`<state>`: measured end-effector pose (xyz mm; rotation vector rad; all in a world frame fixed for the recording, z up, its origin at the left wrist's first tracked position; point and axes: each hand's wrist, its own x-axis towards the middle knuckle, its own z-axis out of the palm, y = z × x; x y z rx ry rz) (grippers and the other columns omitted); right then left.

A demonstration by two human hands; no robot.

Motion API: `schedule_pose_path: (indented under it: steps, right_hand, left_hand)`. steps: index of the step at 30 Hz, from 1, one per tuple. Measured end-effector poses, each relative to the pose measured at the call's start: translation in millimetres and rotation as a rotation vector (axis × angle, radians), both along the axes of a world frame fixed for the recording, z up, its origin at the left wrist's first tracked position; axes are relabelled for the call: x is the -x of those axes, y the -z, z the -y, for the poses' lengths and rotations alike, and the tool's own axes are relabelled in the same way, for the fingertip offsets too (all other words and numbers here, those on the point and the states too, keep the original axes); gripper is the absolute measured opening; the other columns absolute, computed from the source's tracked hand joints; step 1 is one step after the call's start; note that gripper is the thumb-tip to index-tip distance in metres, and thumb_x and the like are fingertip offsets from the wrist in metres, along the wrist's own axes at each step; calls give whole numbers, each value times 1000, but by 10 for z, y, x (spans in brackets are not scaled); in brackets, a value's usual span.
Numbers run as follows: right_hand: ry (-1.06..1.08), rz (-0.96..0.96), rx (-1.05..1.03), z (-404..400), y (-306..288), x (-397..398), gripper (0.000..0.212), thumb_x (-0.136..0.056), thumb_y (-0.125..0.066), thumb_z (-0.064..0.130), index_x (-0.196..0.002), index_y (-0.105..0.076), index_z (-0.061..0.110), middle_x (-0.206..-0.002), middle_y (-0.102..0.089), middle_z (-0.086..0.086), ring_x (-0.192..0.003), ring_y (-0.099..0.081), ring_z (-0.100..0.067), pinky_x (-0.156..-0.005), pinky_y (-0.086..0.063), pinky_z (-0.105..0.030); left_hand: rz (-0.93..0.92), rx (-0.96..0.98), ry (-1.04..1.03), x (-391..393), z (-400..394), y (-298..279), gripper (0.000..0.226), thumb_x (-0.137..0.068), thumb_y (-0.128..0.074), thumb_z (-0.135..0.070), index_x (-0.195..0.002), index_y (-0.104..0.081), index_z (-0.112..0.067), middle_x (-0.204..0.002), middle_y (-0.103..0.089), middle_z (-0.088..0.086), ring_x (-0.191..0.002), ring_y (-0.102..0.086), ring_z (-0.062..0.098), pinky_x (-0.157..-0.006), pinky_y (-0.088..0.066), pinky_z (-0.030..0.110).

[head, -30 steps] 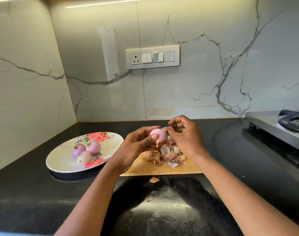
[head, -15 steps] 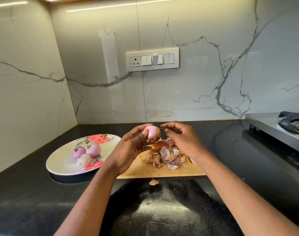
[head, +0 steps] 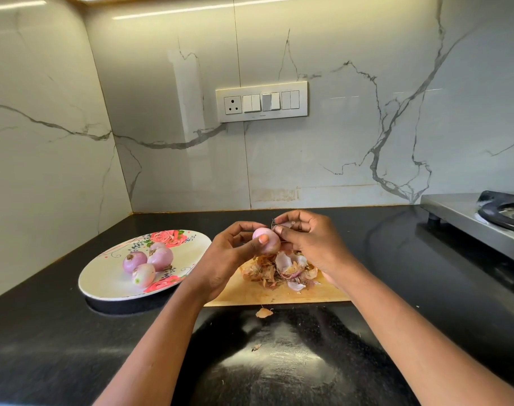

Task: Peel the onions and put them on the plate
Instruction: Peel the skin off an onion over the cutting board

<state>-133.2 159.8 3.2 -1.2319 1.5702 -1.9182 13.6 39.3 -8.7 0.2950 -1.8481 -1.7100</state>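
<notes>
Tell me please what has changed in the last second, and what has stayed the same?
The left hand keeps its grip on the onion above the cutting board, turning it slightly. The right hand goes on pinching skin at the onion's root end, now with a peeled scrap in its fingers. The three onions on the plate and the pile of peels have not moved.

The left hand [head: 229, 256] has turned the onion [head: 266, 241] so its thumb now lies across the front. The right hand [head: 311, 241] has shifted to pinch the stringy root at the onion's right end.
</notes>
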Motion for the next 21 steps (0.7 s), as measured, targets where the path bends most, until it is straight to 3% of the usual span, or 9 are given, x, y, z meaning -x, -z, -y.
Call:
schedule_pose_path:
  steps: [3, 7, 10, 14, 17, 21]
  right_hand:
    - [32, -5, -26, 14, 14, -15, 13, -93, -67, 0, -95, -73, 11, -94, -75, -10, -81, -76, -19, -66, -61, -25]
    - [129, 151, 5, -33, -55, 70, 18, -101, -56, 0, -100, -70, 10, -106, -69, -10, -75, -77, -18, -62, -61, -25]
    - [183, -113, -80, -67, -20, 137, 17, -100, -60, 10, -100, -72, 22, -106, -72, -2, -77, -76, -14, -66, -61, -27]
    - [262, -588, -229, 20, 98, 64, 12, -98, -66, 25, -102, -77, 23, -100, -71, 7, -91, -66, -7, -72, -45, -9]
    - [237, -539, -106, 18, 38, -8, 15, -94, -71, 25, -108, -76, 22, -102, -72, 10, -91, -65, 1, -73, -44, -4]
    - [160, -500, -20, 9, 22, -72, 22, -89, -77, 26, -110, -75, 22, -98, -75, 13, -88, -68, 6, -76, -52, -9]
  left_hand:
    - [-4, -9, 28, -17, 8, -13, 43, -84, -72, -24, -123, -64, -7, -120, -69, 20, -112, -67, 31, -107, -50, 44]
    - [-41, -29, 80, -20, -29, -25, 36, -88, -67, -19, -121, -64, -5, -116, -69, 14, -105, -68, 23, -99, -54, 37]
    - [-64, -76, -20, -22, -35, -49, 36, -87, -66, -23, -116, -62, -3, -110, -71, 13, -96, -71, 19, -87, -58, 31]
    - [-96, -170, -131, -37, -9, -75, 38, -84, -69, -25, -112, -57, -3, -107, -70, 15, -91, -74, 21, -76, -59, 25]
    - [-101, -193, -133, -23, -11, -72, 36, -86, -70, -23, -113, -56, -3, -105, -71, 14, -91, -75, 23, -76, -59, 26]
    - [-95, -171, -107, -8, -29, -48, 41, -81, -71, -26, -112, -55, -5, -102, -72, 13, -92, -74, 24, -80, -60, 30]
